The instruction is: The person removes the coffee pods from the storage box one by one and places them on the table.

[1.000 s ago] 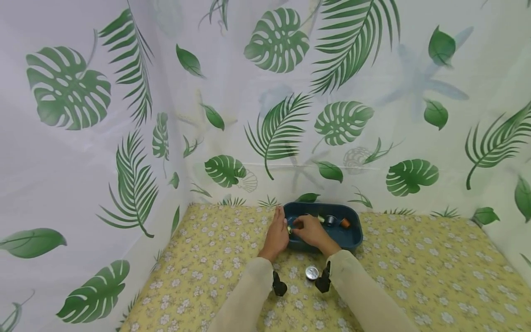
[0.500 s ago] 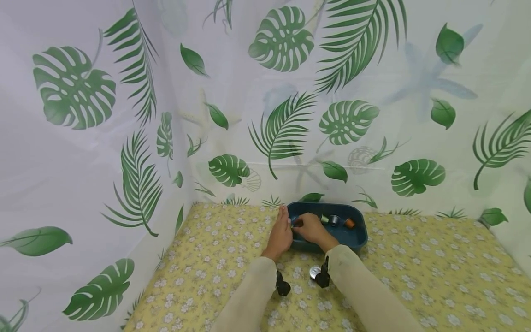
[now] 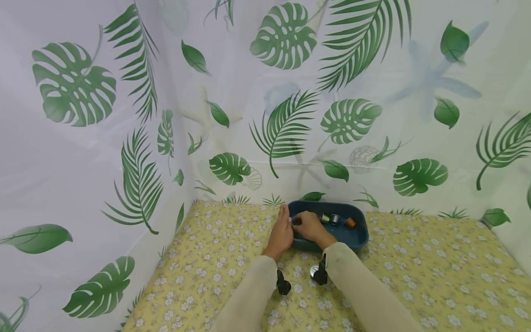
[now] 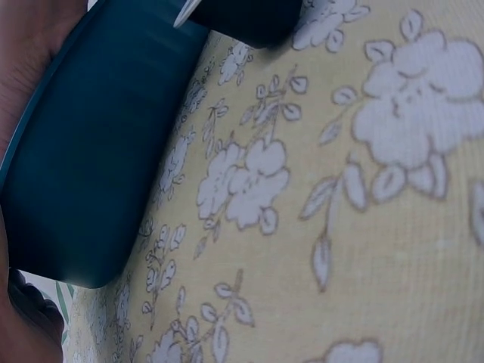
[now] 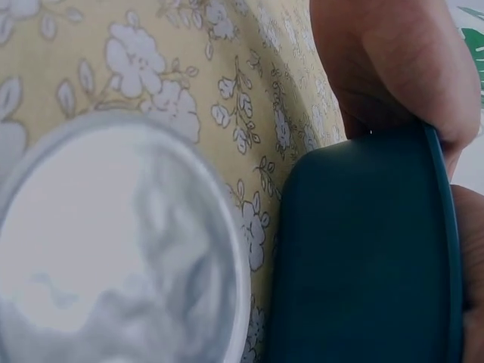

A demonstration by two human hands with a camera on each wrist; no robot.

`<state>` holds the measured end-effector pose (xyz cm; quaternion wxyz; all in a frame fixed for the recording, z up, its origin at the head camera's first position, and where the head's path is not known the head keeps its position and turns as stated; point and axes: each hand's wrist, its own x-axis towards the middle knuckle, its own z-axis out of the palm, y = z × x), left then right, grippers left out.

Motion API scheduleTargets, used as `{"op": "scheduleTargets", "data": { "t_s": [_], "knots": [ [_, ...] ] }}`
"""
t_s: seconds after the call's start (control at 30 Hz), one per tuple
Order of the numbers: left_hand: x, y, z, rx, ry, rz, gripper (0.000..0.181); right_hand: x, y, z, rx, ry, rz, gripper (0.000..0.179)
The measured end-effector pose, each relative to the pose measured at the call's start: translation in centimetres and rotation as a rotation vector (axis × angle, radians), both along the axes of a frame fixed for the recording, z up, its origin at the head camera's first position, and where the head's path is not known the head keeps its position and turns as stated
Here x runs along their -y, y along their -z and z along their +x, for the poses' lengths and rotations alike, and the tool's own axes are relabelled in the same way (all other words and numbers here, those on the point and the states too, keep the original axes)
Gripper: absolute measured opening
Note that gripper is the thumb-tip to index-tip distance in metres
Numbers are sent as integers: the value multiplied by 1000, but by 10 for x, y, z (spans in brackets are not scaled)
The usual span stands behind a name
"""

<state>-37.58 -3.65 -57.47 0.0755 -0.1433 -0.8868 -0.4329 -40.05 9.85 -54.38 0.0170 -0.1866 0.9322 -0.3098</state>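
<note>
A dark blue tray (image 3: 352, 240) stands by the wall. My left hand (image 3: 280, 236) rests along its left end, fingers straight and touching the outside. In the right wrist view this hand (image 5: 401, 68) lies against the tray's corner. My right hand (image 3: 312, 227) reaches over the near rim, its curled fingertips together at the left inside end. A pale green coffee capsule seen at these fingertips earlier is now hidden by the hand. Right of the hand lie a green capsule (image 3: 325, 218), a dark silver-rimmed capsule (image 3: 334, 219) and an orange capsule (image 3: 350, 222).
Another capsule (image 3: 314, 271) stands foil side up on the flowered tablecloth, beside my right wrist camera. Its foil lid (image 5: 113, 242) looms close in the right wrist view; its dark side (image 4: 249, 19) shows in the left wrist view. A leaf-patterned sheet hangs behind.
The pale green capsule at my right fingertips has gone out of sight behind the hand. Both hands keep nearly the same places at the tray; the view has shifted slightly.
</note>
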Motion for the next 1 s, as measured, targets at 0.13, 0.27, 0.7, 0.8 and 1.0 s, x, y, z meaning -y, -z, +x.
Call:
{"op": "scheduleTargets", "data": {
  "t_s": [0.13, 0.27, 0.7, 0.8, 1.0],
  "knots": [
    [-3, -1, 2, -5, 0, -4, 52, -1, 1, 0, -2, 4, 27, 15],
    [-5, -2, 4, 7, -2, -6, 52, -2, 2, 0, -12, 9, 38, 12],
    [-4, -1, 5, 12, -8, 2, 52, -6, -4, 8, -24, 29, -9, 16],
    [-2, -1, 5, 26, -11, 19, 52, -8, -8, 12, -48, 19, -18, 21],
    [0, 0, 1, 5, -20, 11, 52, -14, -21, 24, -92, 65, -58, 26]
  ]
}}
